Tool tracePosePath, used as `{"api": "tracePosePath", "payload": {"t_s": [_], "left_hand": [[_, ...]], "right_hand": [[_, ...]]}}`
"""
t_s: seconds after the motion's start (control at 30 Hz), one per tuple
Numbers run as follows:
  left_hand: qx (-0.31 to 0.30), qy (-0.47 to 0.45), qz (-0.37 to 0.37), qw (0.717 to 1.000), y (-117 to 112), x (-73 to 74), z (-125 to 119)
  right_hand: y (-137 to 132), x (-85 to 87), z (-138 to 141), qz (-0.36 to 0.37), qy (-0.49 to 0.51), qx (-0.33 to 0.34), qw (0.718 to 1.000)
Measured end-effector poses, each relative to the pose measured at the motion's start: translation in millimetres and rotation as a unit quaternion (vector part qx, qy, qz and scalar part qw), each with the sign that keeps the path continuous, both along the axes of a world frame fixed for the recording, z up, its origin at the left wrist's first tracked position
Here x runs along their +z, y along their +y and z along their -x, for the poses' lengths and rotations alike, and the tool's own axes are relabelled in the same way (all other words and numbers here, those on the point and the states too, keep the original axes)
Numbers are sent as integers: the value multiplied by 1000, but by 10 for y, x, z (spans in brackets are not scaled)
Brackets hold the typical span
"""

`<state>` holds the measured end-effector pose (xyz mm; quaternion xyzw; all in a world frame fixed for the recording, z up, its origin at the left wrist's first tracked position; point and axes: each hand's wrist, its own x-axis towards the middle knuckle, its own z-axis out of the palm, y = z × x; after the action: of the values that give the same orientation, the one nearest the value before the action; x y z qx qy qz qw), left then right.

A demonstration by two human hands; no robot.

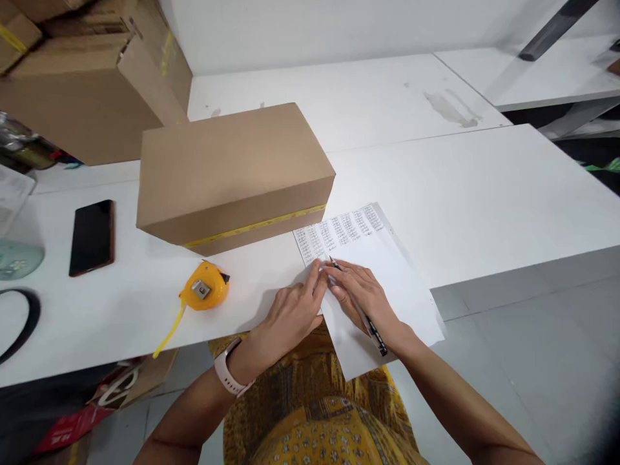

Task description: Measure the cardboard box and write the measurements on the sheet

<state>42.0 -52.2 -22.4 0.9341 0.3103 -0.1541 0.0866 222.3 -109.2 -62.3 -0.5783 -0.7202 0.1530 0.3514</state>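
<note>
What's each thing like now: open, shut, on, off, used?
Front box: top shut
Back box: flap loose
Phone: lying flat, screen dark
Tape measure: lying down, yellow strip trailing
Paper: partly written on
Pencil: held in right hand
Wristband: worn on left wrist

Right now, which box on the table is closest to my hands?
The box by the paper, with a yellow strip along its near side; the other boxes are piled farther off, back left.

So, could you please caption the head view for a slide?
Left hand at the edge of a handwritten sheet, right hand holding a black writing tool, cardboard box and tape measure nearby.
</note>
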Motion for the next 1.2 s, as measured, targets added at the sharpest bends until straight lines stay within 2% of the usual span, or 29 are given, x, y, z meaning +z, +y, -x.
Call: {"api": "tracePosePath", "payload": {"t_s": [0.1,0.2,0.43,0.6,0.73,0.83,0.87,1.0,1.1,1.2], "left_hand": [[-9,14,-19,1000,-6,-9,-12],[-14,12,-38,999,-16,-31,1],[-12,0,-49,999,-28,-72,48],[-15,-5,-47,999,-16,-92,52],[-17,-16,-51,998,-12,-126,72],[-16,-32,-58,998,-16,-121,82],[-16,-33,-57,998,-17,-108,80],[-14,-15,-37,999,-8,-41,51],[-9,-16,-31,999,-1,-21,37],[-6,-24,-32,999,1,-33,47]], "right_hand": [[10,-73,18,-26,-106,4,994],[20,-111,-69,-30,-150,-8,988],[9,-136,-548,-27,-156,-134,978],[-54,-183,-692,-26,-152,-169,973],[-86,-148,-697,-22,-75,-201,976],[-46,-8,-591,4,65,-260,963],[-12,52,-526,14,122,-261,958],[224,228,-192,68,303,-160,937],[432,201,-12,127,326,-137,927],[574,88,29,147,297,-133,934]]}}
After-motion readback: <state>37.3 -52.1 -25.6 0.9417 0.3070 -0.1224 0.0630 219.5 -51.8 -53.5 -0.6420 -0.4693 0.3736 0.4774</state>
